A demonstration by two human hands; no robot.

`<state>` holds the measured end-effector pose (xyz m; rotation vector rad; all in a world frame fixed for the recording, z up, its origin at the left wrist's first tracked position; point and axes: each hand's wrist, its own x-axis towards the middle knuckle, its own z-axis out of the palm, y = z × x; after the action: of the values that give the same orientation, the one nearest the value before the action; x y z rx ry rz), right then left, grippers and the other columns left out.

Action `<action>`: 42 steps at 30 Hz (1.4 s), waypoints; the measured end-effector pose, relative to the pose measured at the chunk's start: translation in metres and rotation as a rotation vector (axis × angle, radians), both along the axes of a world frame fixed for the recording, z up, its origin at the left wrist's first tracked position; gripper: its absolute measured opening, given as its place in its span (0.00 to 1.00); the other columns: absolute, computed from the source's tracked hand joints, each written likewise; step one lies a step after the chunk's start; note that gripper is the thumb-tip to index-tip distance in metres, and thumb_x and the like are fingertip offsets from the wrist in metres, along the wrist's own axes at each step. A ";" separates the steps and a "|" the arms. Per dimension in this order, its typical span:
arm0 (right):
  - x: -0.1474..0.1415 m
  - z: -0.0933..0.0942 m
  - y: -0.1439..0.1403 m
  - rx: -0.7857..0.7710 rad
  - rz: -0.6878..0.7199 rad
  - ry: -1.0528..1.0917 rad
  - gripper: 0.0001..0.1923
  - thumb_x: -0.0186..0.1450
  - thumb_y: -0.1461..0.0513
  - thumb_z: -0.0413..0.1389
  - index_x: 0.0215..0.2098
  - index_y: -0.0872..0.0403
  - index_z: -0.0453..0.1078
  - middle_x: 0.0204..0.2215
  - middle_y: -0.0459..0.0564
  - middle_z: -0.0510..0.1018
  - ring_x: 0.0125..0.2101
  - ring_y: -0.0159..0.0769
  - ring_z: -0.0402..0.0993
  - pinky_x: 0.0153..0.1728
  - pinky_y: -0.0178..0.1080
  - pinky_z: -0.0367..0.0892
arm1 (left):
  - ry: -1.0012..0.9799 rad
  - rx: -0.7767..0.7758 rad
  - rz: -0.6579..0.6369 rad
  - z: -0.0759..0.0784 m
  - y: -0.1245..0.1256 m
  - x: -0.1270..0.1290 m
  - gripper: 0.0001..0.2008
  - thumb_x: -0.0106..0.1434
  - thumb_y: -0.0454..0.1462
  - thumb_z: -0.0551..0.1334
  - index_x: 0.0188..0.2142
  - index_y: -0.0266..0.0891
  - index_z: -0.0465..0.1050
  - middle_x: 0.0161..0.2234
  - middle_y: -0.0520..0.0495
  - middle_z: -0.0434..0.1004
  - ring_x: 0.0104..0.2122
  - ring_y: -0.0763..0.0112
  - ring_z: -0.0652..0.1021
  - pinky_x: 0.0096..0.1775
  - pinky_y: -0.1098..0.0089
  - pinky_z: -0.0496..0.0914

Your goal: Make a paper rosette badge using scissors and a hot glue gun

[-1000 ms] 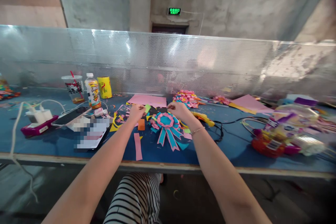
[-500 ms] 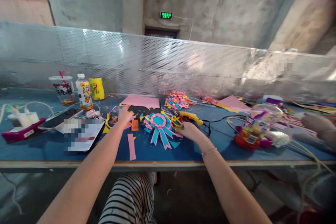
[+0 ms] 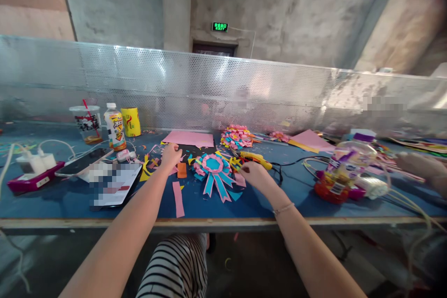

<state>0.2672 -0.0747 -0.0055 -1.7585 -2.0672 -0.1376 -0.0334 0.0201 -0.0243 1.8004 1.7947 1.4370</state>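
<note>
A blue and pink paper rosette (image 3: 213,164) with ribbon tails lies flat on the table between my hands. My left hand (image 3: 171,154) is up and left of it, over paper scraps, its fingers curled together; whatever they hold is hidden. Just right of the rosette, my right hand (image 3: 254,174) has its fingers bent inward beside yellow paper scraps (image 3: 235,163) and a small pink piece (image 3: 240,179). Anything inside that hand is too small to make out. Behind it lies a yellow glue gun (image 3: 256,159) with a black cord.
Pink paper sheets (image 3: 188,138) and a pile of rosettes (image 3: 236,137) lie at the back. To the left are a phone (image 3: 84,163), tablet (image 3: 120,184), power strip (image 3: 35,178), bottle (image 3: 114,128) and cup (image 3: 85,123). A jug (image 3: 335,186) and another person's hand (image 3: 414,163) are at right.
The whole view has shifted slightly downward. My left hand has moved a little to the right over the scraps, and the right hand stays beside the rosette. The rosette keeps its place.
</note>
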 end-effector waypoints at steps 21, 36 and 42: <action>-0.114 0.002 0.072 -0.338 0.606 1.186 0.14 0.45 0.58 0.64 0.26 0.57 0.71 0.20 0.43 0.72 0.21 0.25 0.66 0.23 0.30 0.60 | -0.639 -0.068 -0.621 0.022 -0.035 0.035 0.08 0.44 0.34 0.65 0.26 0.34 0.70 0.21 0.52 0.72 0.22 0.76 0.73 0.32 0.70 0.70; -0.117 0.005 0.063 -0.165 0.623 1.174 0.14 0.46 0.56 0.63 0.27 0.57 0.70 0.22 0.44 0.74 0.24 0.27 0.68 0.26 0.31 0.62 | -0.744 -0.119 -0.707 0.025 -0.040 0.038 0.12 0.45 0.38 0.66 0.28 0.34 0.69 0.22 0.50 0.74 0.23 0.72 0.76 0.35 0.66 0.72; -0.119 0.007 0.060 -0.198 0.670 1.213 0.15 0.45 0.56 0.63 0.28 0.56 0.70 0.23 0.44 0.74 0.25 0.29 0.70 0.29 0.33 0.64 | -0.686 -0.029 -0.642 0.022 -0.037 0.037 0.14 0.45 0.42 0.67 0.27 0.34 0.70 0.23 0.50 0.74 0.24 0.73 0.75 0.33 0.69 0.72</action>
<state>0.1481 -0.0145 0.0016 -0.7186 -1.5511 1.0678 0.0032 -0.0167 -0.0021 1.4078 0.8003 1.4667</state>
